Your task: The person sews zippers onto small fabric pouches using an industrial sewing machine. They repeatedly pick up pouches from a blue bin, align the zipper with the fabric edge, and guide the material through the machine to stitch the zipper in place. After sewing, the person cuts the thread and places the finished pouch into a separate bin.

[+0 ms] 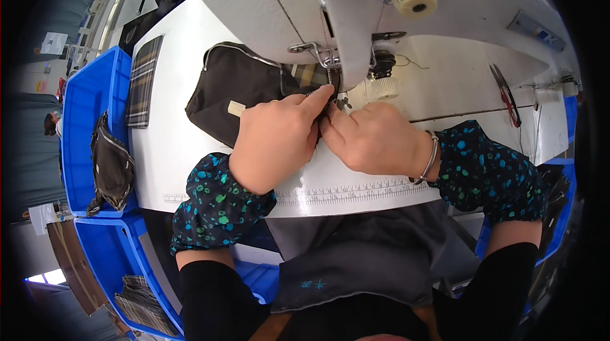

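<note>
A dark brown fabric pouch piece (219, 87) with a metal zipper along its edge lies on the white sewing table, partly under the head of the sewing machine (267, 14). A small pale label shows on the fabric, and a plaid patch is visible by the presser foot. My left hand (274, 141) is closed on the near part of the pouch, its index finger pressing the zipper edge just in front of the foot. Close beside it, my right hand (378, 139) pinches the same edge with its fingers together. The fingertips hide much of the gripped fabric.
Scissors (510, 103) with a red and black handle lie at the right. Plaid fabric (143, 80) rests on the table's left edge. Blue bins (76, 125) at the left hold a zippered dark piece and plaid pieces. A ruler strip (356, 193) runs along the front edge.
</note>
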### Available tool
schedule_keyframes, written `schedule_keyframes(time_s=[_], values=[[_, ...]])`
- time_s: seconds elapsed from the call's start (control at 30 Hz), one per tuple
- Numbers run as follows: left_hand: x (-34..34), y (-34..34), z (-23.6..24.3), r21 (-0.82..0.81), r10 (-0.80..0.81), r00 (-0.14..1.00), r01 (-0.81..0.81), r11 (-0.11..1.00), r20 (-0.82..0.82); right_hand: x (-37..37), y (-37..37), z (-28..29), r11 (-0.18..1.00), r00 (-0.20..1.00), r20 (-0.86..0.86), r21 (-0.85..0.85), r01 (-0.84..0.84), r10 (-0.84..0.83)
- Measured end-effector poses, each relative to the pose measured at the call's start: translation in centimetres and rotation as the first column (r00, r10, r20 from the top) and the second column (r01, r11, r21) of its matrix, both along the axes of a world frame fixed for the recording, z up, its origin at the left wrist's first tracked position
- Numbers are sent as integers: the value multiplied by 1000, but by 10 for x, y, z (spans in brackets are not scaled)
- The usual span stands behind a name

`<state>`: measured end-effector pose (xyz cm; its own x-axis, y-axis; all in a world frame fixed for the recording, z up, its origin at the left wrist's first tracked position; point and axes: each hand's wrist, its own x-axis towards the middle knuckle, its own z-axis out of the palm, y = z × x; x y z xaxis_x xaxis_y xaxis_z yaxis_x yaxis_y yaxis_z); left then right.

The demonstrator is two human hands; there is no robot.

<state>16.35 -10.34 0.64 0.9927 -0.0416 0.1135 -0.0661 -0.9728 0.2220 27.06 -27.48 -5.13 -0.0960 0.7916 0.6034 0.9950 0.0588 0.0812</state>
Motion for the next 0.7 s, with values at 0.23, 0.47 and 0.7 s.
schedule_keyframes(time_s=[0.23,0.47,0.7], values=[[4,-3,4,188,-3,996,19,982,-88,0,0,0,999,995,-91,-13,-40,39],[-3,-10,-4,275,-10,999,22,961,-44,1,-3,5,995,991,-120,-64,-75,67],[6,-13,-9,236,27,999,-21,972,-23,11,-6,7,986,998,-55,-164,0,-9]])
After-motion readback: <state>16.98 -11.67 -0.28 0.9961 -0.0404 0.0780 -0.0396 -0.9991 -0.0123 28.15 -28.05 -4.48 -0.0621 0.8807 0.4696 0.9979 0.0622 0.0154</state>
